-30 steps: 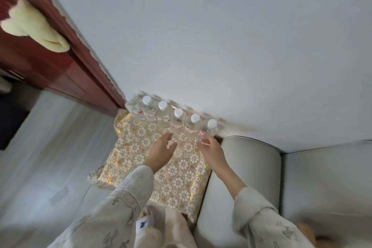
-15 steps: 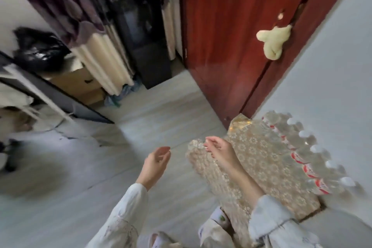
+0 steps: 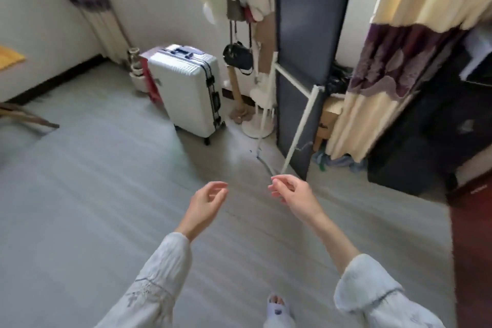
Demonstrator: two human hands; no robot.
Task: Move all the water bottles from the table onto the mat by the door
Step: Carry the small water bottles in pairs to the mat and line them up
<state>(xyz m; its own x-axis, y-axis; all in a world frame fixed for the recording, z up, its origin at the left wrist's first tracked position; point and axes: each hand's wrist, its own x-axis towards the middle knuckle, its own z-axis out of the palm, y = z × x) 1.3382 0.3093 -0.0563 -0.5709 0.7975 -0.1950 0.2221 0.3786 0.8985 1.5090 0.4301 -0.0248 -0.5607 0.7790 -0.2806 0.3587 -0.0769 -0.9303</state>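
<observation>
We see the suitcase [image 3: 190, 88] standing on the grey floor [image 3: 80, 194] at left, then our left hand [image 3: 206, 204] and right hand [image 3: 292, 196] held apart, both empty with fingers loosely curled, a slipper [image 3: 277, 310] below, and no bottles or mat in view.

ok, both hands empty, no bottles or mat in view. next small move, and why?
Probably keep walking across the open floor to find the table: left hand and right hand are open and hold nothing, and no table shows here.
</observation>
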